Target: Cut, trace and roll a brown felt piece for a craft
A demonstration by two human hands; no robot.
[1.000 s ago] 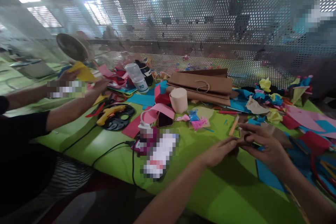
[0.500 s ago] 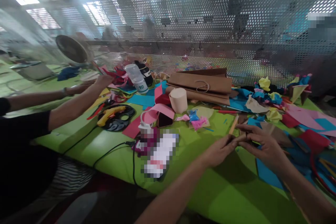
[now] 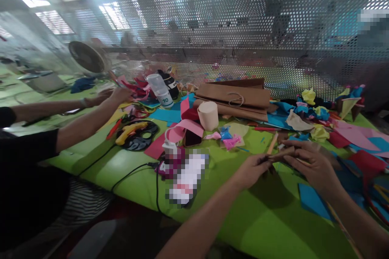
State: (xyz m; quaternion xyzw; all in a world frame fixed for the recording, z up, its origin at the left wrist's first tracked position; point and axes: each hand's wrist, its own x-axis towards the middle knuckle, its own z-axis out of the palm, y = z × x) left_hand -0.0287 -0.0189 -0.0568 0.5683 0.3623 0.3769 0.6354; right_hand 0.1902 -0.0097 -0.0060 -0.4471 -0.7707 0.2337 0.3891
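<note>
Over the front right of the table, my left hand pinches one end of a small brown strip, which looks like folded kraft paper. At the strip's other end, the fingers of my right hand are closed on it. Just behind my left fingertips, a thin wooden stick points up and away; whether it touches the strip I cannot tell. Blue paper lies beneath my right wrist. Left of my left hand is a phone with its screen lit.
Brown paper sheets, a cream paper roll and a plastic cup stand farther back. A yellow glue gun rests on a black tray, with cables running off the table. At left, a co-worker's arms reach across.
The brown strip between my hands has turned and shows more of its length. My right hand has shifted slightly right. The co-worker's hands have moved a little at the pink paper.
</note>
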